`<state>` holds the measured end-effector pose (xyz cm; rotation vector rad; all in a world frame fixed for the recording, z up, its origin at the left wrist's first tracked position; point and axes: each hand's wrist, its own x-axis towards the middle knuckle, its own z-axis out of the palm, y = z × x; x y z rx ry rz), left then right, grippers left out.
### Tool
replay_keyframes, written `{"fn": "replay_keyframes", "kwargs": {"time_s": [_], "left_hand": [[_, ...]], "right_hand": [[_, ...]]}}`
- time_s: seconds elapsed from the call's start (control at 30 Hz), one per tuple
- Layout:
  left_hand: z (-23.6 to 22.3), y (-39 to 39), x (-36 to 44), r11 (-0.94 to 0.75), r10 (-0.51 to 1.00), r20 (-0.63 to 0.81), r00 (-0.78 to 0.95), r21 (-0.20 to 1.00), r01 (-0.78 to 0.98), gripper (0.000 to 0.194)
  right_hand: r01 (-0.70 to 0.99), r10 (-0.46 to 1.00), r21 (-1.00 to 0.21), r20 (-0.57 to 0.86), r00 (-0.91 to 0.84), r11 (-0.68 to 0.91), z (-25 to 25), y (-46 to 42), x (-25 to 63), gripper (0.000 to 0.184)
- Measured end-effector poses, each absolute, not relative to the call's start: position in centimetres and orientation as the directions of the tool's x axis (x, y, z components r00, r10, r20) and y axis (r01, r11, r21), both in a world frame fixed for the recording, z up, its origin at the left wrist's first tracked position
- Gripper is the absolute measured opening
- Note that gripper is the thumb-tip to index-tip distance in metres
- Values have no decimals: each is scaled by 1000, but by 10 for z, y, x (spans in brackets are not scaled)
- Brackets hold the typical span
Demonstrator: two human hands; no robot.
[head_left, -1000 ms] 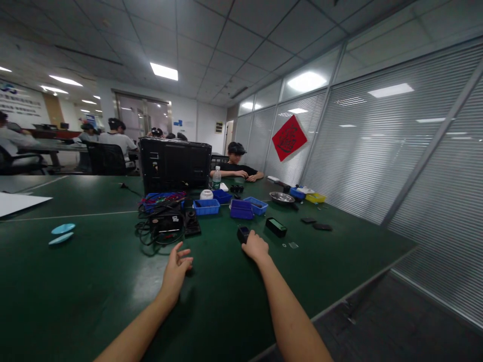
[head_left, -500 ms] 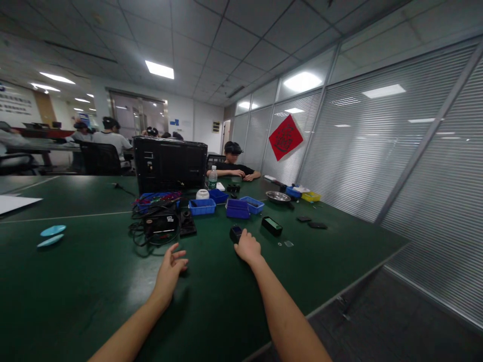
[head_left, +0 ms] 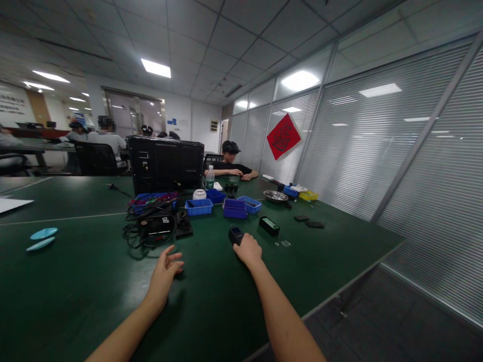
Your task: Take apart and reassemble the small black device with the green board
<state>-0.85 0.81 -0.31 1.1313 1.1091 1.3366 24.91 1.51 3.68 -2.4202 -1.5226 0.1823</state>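
Note:
My right hand [head_left: 249, 250] is wrapped over the near end of a small black device with a screen [head_left: 236, 234]. Its dark screen and a few buttons show beyond my fingers; the rest is under the hand, and its kind is not clear. My left hand [head_left: 165, 271] is held over the green table with fingers apart and nothing in it. Nearest to it is a black box with cables [head_left: 154, 224], beside a black stand [head_left: 183, 223]. Just past my right hand lies an open black case with a green inside [head_left: 269, 225], near a small clear piece [head_left: 286, 243].
Blue trays [head_left: 198, 206], a purple-blue box [head_left: 235, 208], a water bottle [head_left: 210, 177] and a metal bowl [head_left: 275, 196] stand farther back. A large black-backed casing [head_left: 166, 165] blocks the view behind. Across the table sits a person [head_left: 234, 163]. Two flat black pieces [head_left: 314, 224] lie to the right.
The view has turned slightly to the right. More of the black device's screen and buttons shows, with my right hand lower on it. My left hand stays open.

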Motion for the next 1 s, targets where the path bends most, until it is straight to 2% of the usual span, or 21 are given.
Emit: {"fn": "replay_keyframes", "kwargs": {"time_s": [0.17,0.43,0.53,0.63,0.7,0.8,0.9,1.0], "left_hand": [[0,6,-8,-47,998,42,-42,990,-130,61],[6,2,-7,-52,998,49,-29,991,-123,59],[6,1,-6,-55,998,53,-21,990,-128,58],[6,1,-6,-56,998,53,-23,990,-128,57],[5,2,-6,-60,998,57,-25,990,-130,57],[4,2,-6,-64,998,61,-27,989,-136,57],[4,3,-6,-59,998,56,-27,989,-137,57],[3,3,-6,-61,998,58,-27,990,-129,56]], "right_hand": [[880,905,-273,63,420,-390,35,15,250,46],[842,867,-354,143,478,-406,47,13,254,45],[821,810,-434,282,514,-370,57,7,253,46],[798,747,-561,430,508,-220,63,3,250,49],[753,758,-651,444,478,-94,62,3,246,53],[683,849,-730,344,402,-28,56,6,235,58],[738,920,-671,245,305,-66,48,8,223,53],[851,951,-512,190,243,-115,42,7,212,51]]}}
